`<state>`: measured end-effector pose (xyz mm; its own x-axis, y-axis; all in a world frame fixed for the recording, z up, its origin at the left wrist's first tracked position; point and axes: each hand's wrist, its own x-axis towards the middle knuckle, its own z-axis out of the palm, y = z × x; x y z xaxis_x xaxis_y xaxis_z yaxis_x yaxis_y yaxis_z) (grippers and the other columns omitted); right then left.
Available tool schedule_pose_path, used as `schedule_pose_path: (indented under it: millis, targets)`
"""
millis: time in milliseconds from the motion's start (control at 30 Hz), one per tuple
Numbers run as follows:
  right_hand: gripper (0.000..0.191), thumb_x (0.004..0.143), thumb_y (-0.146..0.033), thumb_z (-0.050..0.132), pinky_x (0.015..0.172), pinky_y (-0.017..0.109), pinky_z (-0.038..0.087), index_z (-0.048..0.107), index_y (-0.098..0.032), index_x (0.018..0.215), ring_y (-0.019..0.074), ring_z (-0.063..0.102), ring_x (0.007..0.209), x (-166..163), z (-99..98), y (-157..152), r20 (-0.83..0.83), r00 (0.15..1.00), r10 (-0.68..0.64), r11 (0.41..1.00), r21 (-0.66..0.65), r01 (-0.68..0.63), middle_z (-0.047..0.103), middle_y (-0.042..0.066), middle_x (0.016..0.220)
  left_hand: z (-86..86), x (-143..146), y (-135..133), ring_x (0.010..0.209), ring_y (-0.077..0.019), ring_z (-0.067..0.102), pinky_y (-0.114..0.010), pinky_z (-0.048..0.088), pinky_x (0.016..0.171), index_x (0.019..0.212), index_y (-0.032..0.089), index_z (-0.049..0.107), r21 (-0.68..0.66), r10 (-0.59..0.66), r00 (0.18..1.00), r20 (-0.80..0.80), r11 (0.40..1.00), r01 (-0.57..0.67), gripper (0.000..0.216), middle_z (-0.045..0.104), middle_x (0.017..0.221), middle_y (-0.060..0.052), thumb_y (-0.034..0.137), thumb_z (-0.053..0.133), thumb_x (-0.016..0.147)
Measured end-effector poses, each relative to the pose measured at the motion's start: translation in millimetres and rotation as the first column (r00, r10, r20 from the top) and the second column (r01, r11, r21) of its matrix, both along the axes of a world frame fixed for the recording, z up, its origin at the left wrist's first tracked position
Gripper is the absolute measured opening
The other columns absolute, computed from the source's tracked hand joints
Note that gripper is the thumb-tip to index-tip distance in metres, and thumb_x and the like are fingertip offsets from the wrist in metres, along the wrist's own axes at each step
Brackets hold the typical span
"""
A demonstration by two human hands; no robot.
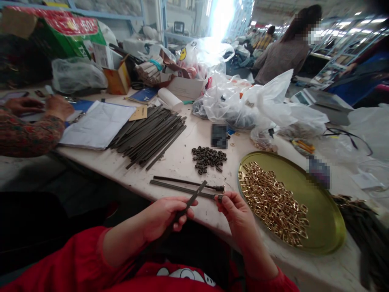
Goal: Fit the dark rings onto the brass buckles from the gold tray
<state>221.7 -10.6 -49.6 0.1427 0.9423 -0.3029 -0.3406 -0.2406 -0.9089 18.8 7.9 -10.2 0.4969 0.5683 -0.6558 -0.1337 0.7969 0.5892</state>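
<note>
Worked at pale counter [179, 162], with blue shelving [121, 17] and plastic bags [261, 101] beyond golden tray [326, 207]. Could not make out lower end of dark strap [199, 192], lost below left grip [165, 215]. Pinched dark strap there, left of tray; pinched second strap [179, 188] by end in right grip [235, 207], just beside tray.

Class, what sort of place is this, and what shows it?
Perhaps a factory workroom: a tray heaped with gold-coloured frames, a pile of dark strips and a heap of small dark loops.
</note>
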Motion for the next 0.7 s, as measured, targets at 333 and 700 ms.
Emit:
schedule_pose_path:
  millis: [333,700]
  targets:
    - [0.02,0.061,-0.03,0.076,0.052,0.017,0.045,0.06,-0.019,0.068,0.0072,0.052,0.054,-3.4,-2.4,1.0,-0.277,0.95,-0.146,0.985,-0.132,0.113,0.058,-0.005,0.062,-5.1,4.8,3.1,0.053,-0.0073,0.038,-0.018,0.025,0.048,0.105,0.013,0.061,0.335,-0.141,0.936,-0.321,0.908,0.252,0.037,0.047,0.059,0.004,0.034,0.055,0.075]
    - [0.029,0.067,-0.037,0.071,0.059,0.017,0.047,0.067,-0.023,0.092,0.0073,0.057,0.06,-6.1,-5.7,-2.5,-0.097,0.985,-0.142,0.984,-0.119,0.13,0.065,-0.003,0.068,-4.5,7.9,1.2,0.056,-0.0075,0.043,-0.017,0.03,0.048,0.102,0.014,0.061,0.331,-0.226,0.877,-0.424,0.863,0.382,0.032,0.052,0.07,0.003,0.026,0.047,0.076]
